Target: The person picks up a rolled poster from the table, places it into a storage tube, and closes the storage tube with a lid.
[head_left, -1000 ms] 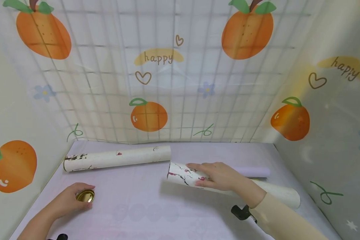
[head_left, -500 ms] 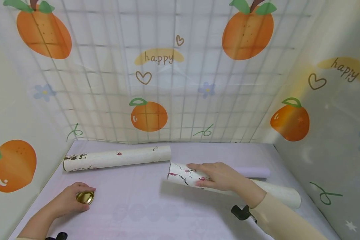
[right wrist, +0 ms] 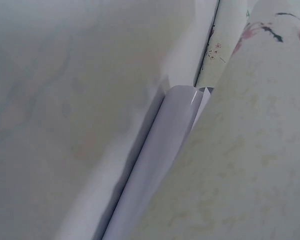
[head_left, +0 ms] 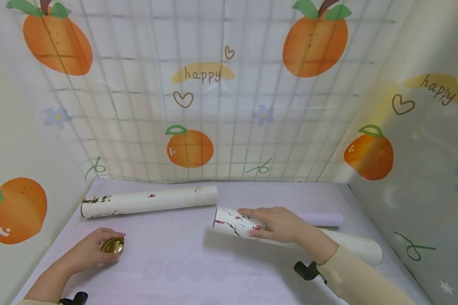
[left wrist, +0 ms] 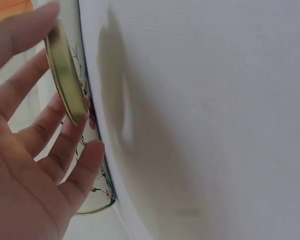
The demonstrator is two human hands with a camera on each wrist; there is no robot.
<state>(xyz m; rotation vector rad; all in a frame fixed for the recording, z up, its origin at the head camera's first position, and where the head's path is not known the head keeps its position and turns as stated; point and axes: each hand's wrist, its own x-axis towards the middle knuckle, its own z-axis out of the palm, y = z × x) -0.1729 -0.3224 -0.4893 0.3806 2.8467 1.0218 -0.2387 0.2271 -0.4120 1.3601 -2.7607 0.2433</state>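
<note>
Tube (head_left: 230, 221), gripped by right hand (head_left: 275, 224): likely light, stiff; best held mid-length. Lid (head_left: 113, 245), gold, edge-pinched by left hand (head_left: 91, 250): probably slippery.

You can read one word twice, both times in lowercase handwriting-style letters: "happy". The first stands on a yellow smear (head_left: 179, 76) printed on the back sheet (head_left: 240, 95), in the upper centre of the frame. Your second "happy" runs slanting down across a yellow band (head_left: 416, 80) on the right-hand sheet (head_left: 431, 156), at the upper right. You cannot tell whether the green looped strokes (head_left: 265, 168) low on the back sheet are letters.
</note>
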